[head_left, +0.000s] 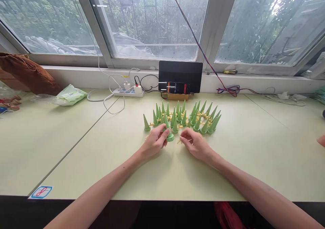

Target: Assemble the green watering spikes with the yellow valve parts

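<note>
My left hand is closed on a green plastic cone, tilted with its round base toward me. Just to the right, my right hand pinches a small yellow peg between thumb and fingertips, a short gap away from the cone's base. Right behind both hands stand several upright green cones, many of them linked by small yellow connectors. A loose yellow piece shows beside my left hand. My fingers hide part of the held cone.
At the back, a phone leans against a black tablet. A power strip with white cables sits left of it, near a pack of wipes. Bundled wires lie at the back right. Part of another person's hand shows at the right edge.
</note>
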Tool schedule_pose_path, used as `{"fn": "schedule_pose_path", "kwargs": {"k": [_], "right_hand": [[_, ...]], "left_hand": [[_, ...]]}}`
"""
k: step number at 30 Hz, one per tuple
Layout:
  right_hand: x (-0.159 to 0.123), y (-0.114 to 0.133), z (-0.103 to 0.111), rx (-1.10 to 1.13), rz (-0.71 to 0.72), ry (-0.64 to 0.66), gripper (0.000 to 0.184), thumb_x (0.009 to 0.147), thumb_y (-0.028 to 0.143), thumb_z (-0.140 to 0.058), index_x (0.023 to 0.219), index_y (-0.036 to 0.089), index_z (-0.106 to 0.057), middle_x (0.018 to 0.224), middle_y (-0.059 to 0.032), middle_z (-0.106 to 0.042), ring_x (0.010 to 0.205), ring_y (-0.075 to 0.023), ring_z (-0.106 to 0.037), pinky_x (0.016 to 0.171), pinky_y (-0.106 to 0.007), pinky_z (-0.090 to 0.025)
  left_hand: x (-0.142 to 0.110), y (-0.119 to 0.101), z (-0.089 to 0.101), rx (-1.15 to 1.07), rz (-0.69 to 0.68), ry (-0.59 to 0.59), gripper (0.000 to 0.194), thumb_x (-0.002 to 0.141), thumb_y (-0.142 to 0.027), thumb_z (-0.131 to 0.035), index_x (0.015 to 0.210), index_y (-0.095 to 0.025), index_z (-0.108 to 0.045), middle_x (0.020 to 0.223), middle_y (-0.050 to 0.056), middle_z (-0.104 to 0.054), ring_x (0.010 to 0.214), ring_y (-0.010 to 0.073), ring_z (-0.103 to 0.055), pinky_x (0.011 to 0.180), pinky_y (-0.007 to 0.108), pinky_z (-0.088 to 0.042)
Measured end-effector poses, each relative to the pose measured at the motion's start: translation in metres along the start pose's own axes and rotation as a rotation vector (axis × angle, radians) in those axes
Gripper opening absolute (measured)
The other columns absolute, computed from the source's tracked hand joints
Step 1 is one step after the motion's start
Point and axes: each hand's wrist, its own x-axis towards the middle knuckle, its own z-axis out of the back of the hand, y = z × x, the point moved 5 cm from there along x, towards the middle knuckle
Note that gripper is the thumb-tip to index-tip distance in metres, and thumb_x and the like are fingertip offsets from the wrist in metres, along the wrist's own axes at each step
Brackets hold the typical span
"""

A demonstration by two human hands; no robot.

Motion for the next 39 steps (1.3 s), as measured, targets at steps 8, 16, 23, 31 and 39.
{"fn": "schedule_pose_path", "kwargs": {"k": [8,16,23,31,39], "right_hand": [[0.001,0.008,0.015,0.394,-0.068,-0.207,0.024,0.092,0.043,-0.062,0.095,0.019,-0.061,0.066,0.0032,-0.055,0.045,-0.0091,-0.047,0.043,-0.025,-0.039],[0.003,0.003,0.013,0.504,-0.094,-0.200,0.025,0.089,0.042,-0.066,0.094,0.017,-0.066,0.057,0.0045,-0.054,0.043,-0.0087,-0.045,0.043,-0.025,-0.037],[0.000,0.004,0.009,0.407,-0.024,-0.174,0.020,0.089,0.038,-0.068,0.094,0.018,-0.068,0.061,0.0028,-0.056,0.047,-0.0097,-0.048,0.043,-0.024,-0.040],[-0.002,0.009,0.006,0.272,0.016,-0.151,0.016,0.089,0.035,-0.068,0.094,0.019,-0.069,0.087,-0.0044,-0.067,0.060,-0.0116,-0.056,0.049,-0.025,-0.047],[-0.002,0.011,0.007,0.212,0.046,-0.155,0.014,0.090,0.032,-0.067,0.094,0.020,-0.069,0.084,-0.0031,-0.066,0.061,-0.0122,-0.057,0.054,-0.026,-0.050]], "left_hand": [[0.000,0.002,-0.005,-0.002,0.011,0.028,0.036,0.099,-0.052,-0.045,0.089,-0.017,-0.049,0.074,-0.002,-0.051,0.049,0.0082,-0.052,0.047,0.025,-0.041],[0.000,0.004,-0.007,-0.008,0.049,0.044,0.034,0.098,-0.051,-0.046,0.089,-0.018,-0.049,0.068,-0.004,-0.047,0.047,0.0094,-0.053,0.045,0.024,-0.042],[-0.001,-0.001,-0.008,0.007,0.032,0.005,0.035,0.097,-0.050,-0.049,0.082,-0.019,-0.045,0.065,-0.006,-0.042,0.046,0.0086,-0.053,0.042,0.022,-0.040],[-0.002,-0.004,-0.009,0.018,0.006,0.009,0.036,0.096,-0.048,-0.051,0.078,-0.019,-0.040,0.062,-0.007,-0.039,0.046,0.0073,-0.050,0.043,0.020,-0.039],[-0.002,-0.005,-0.011,0.013,-0.014,0.028,0.036,0.096,-0.048,-0.052,0.078,-0.020,-0.037,0.060,-0.008,-0.038,0.046,0.0076,-0.051,0.042,0.020,-0.039]]}}
